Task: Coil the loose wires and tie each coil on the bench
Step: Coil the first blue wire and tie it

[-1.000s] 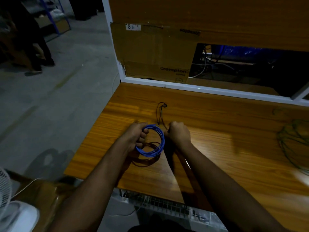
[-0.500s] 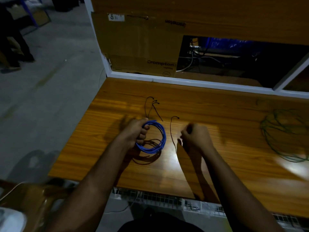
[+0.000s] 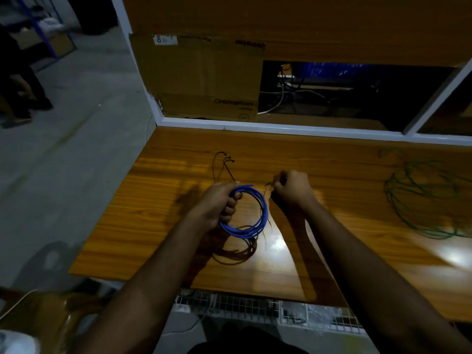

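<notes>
A blue wire coil (image 3: 256, 221) hangs just above the wooden bench (image 3: 332, 159), held upright. My left hand (image 3: 219, 203) is shut around the coil's left side. To the right of it my right hand (image 3: 293, 187) pinches a thin black cable tie (image 3: 265, 200), which trails down along the coil's right side. A few more black cable ties (image 3: 224, 163) lie on the bench beyond my left hand. A loose green wire (image 3: 419, 198) sprawls in wide loops on the bench at the far right.
A white frame rail (image 3: 281, 127) borders the bench's far edge, with a cardboard box (image 3: 204, 75) and a dark opening with cables behind it. The bench's left edge drops to a concrete floor. A person's legs (image 3: 23, 80) stand at far left.
My right hand lifted a black cable tie off the bench and brought it closer to the coil. The left hand kept its hold and raised the blue coil slightly.
</notes>
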Demonstrator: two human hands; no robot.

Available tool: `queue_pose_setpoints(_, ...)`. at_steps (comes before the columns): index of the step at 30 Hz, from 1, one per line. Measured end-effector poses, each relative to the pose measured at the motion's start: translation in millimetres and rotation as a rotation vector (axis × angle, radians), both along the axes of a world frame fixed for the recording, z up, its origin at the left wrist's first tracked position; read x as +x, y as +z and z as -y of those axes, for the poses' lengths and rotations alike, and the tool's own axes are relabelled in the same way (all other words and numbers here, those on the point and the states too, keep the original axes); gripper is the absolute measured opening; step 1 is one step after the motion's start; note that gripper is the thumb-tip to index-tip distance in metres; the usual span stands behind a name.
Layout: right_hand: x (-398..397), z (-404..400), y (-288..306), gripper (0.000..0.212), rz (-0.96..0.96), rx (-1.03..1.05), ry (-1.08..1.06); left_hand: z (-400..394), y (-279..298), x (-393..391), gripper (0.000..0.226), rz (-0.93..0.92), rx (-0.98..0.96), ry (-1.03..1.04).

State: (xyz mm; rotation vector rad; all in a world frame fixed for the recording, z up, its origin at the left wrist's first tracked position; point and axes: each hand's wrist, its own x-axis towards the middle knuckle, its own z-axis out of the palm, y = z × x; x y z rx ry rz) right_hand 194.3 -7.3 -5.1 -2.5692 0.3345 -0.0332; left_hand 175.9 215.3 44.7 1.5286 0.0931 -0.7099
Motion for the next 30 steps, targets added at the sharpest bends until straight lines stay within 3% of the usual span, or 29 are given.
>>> queue_pose_setpoints(2, -8, 18, 11, 0.003, 0.045, 0.077, -0.055, 17, 3, -4, 0.040, 0.048, 0.015, -0.032)
queue_pose_setpoints(7, -28, 60, 37, 0.011, 0.133, 0.143, -0.160, 68, 14, -20, 0.031, 0.110, 0.060, -0.080)
queue_pose_setpoints(10, -36, 81, 49, 0.012, 0.134, 0.104, -0.175, 94, 24, -34, 0.020, 0.153, 0.059, -0.125)
queue_pose_setpoints(18, -58, 128, 70, 0.013, 0.186, -0.063, -0.284, 151, 40, -59, 0.023, 0.209, 0.038, -0.217)
queue_pose_setpoints(22, -77, 147, 84, 0.015, 0.083, -0.075, -0.298, 179, 46, -70, 0.022, 0.200, 0.022, -0.262)
queue_pose_setpoints(26, -99, 163, 110, 0.015, -0.112, -0.054, -0.122, 204, 52, -81, 0.019, 0.207, 0.025, -0.294)
queue_pose_setpoints(30, -114, 187, 139, 0.016, -0.158, -0.232, -0.023, 224, 54, -90, 0.023, 0.178, -0.006, -0.328)
